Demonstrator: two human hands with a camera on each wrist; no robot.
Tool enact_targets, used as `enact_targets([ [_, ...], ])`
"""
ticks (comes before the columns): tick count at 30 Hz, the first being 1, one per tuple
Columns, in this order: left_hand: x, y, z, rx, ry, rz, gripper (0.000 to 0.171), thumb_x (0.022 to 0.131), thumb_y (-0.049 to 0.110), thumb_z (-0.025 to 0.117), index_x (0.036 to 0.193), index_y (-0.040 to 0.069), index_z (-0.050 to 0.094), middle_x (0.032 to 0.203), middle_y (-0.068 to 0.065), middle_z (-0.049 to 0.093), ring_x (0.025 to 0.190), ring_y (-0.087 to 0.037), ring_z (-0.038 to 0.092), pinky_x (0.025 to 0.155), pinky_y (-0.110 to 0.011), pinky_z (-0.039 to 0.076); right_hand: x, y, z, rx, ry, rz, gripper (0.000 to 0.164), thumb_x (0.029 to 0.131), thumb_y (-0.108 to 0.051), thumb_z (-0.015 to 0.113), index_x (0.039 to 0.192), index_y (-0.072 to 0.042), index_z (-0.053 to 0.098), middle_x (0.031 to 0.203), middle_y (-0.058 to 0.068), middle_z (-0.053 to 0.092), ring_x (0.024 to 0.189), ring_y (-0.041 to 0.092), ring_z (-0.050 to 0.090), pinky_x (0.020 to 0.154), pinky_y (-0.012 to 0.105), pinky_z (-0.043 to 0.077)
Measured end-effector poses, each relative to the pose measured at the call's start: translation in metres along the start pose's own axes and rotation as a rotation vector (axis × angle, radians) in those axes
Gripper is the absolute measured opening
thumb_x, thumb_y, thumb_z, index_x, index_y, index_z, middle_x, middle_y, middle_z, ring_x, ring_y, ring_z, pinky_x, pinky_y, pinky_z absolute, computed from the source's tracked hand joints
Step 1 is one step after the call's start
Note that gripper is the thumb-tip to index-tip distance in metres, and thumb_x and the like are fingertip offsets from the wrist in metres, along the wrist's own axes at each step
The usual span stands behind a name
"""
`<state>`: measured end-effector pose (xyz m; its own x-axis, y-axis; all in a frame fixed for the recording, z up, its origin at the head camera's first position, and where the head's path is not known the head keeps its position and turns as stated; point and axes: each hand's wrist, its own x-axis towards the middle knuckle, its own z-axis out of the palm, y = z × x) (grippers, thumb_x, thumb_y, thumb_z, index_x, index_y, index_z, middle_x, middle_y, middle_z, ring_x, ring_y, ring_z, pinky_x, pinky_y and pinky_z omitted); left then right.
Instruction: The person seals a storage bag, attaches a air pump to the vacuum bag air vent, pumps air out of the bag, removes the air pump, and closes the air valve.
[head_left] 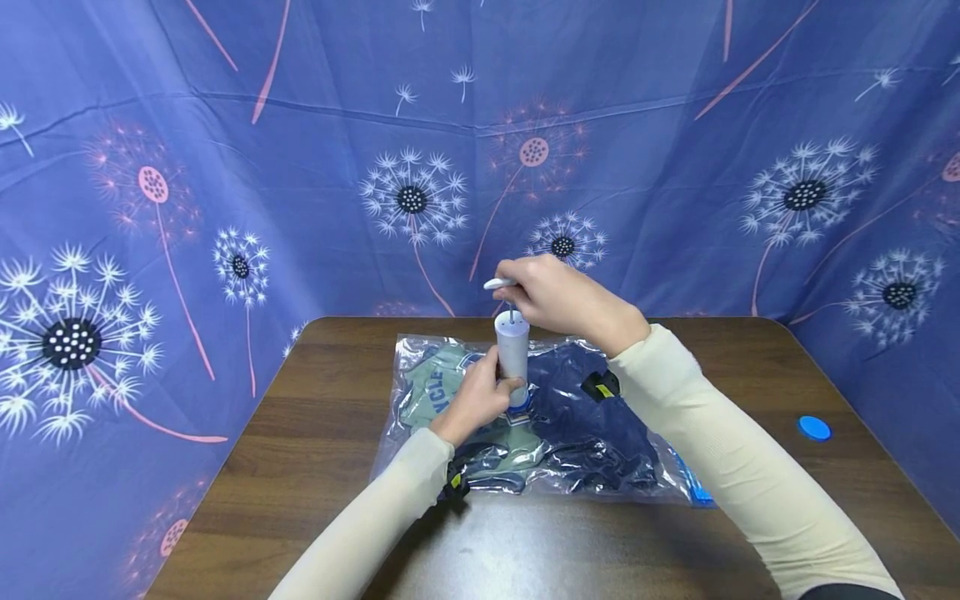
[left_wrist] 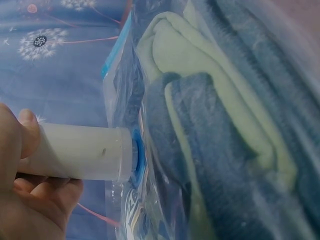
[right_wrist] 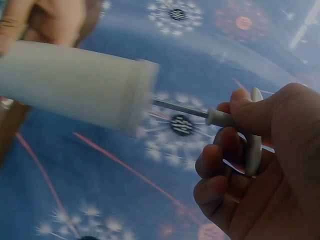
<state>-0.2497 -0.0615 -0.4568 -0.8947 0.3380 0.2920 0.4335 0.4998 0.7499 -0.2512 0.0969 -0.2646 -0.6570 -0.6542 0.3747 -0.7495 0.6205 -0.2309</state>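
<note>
A white hand pump point(head_left: 513, 346) stands upright on the blue valve point(left_wrist: 138, 157) of a clear vacuum storage bag point(head_left: 386, 442). Green and dark blue clothes point(head_left: 573, 408) fill the bag. My left hand point(head_left: 480, 390) is wrapped around the lower part of the pump's barrel. Above it, my right hand point(head_left: 551, 292) grips the white T-shaped pump handle point(right_wrist: 254, 155), fingers curled about its crossbar. A short length of thin metal rod point(right_wrist: 180, 108) shows between the handle and the barrel's top.
A round blue cap point(head_left: 814, 428) lies on the brown wooden table point(head_left: 300, 433) at the right. The bag's blue slider or strip point(head_left: 697, 487) shows at its right edge, partly behind my right forearm. A blue dandelion-print cloth point(head_left: 322, 208) hangs behind and beside the table.
</note>
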Motion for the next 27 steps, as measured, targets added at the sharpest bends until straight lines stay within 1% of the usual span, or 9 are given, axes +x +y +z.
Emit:
enact_targets([
  [4,0.0,-0.001,0.0,-0.003,-0.006,0.001,0.039,0.094,0.011,0.072,0.127,0.001,0.055,0.114,-0.017,0.071,0.103,-0.028,0.072,0.087,-0.04,0.061,-0.003,0.007,0.019,0.032,-0.065,0.033,0.022,0.101,-0.01,0.064,0.08,-0.008,0.059,0.073,0.004,0.063,0.057,0.013,0.048,0.055,0.029,0.044],
  [8,-0.001,-0.001,0.0,-0.007,-0.016,-0.006,0.039,0.095,0.012,0.072,0.128,0.001,0.054,0.114,-0.018,0.071,0.104,-0.028,0.072,0.087,-0.04,0.061,-0.005,0.009,0.029,0.023,-0.088,0.056,0.025,0.101,-0.009,0.064,0.077,-0.009,0.057,0.069,0.003,0.06,0.057,0.012,0.048,0.056,0.028,0.045],
  [12,-0.001,-0.001,0.001,0.006,-0.006,0.0,0.038,0.094,0.012,0.073,0.127,0.001,0.055,0.113,-0.017,0.071,0.103,-0.028,0.072,0.087,-0.04,0.061,-0.006,0.007,0.032,0.007,-0.08,0.075,0.023,0.102,-0.012,0.064,0.08,-0.009,0.056,0.067,0.003,0.057,0.055,0.013,0.048,0.054,0.028,0.044],
  [18,0.0,-0.002,0.001,0.008,0.0,0.002,0.039,0.094,0.011,0.073,0.126,0.0,0.055,0.113,-0.017,0.071,0.104,-0.028,0.072,0.088,-0.041,0.06,-0.007,0.007,0.035,-0.025,-0.071,0.075,0.023,0.103,-0.014,0.062,0.082,-0.009,0.054,0.064,0.003,0.051,0.052,0.013,0.045,0.051,0.027,0.041],
  [27,0.0,-0.002,0.0,0.017,-0.009,0.003,0.039,0.094,0.011,0.073,0.127,0.0,0.054,0.113,-0.017,0.071,0.104,-0.028,0.072,0.087,-0.04,0.061,-0.008,0.007,0.038,-0.06,-0.063,0.048,0.019,0.104,-0.014,0.06,0.087,-0.009,0.055,0.068,0.004,0.057,0.054,0.013,0.05,0.053,0.028,0.046],
])
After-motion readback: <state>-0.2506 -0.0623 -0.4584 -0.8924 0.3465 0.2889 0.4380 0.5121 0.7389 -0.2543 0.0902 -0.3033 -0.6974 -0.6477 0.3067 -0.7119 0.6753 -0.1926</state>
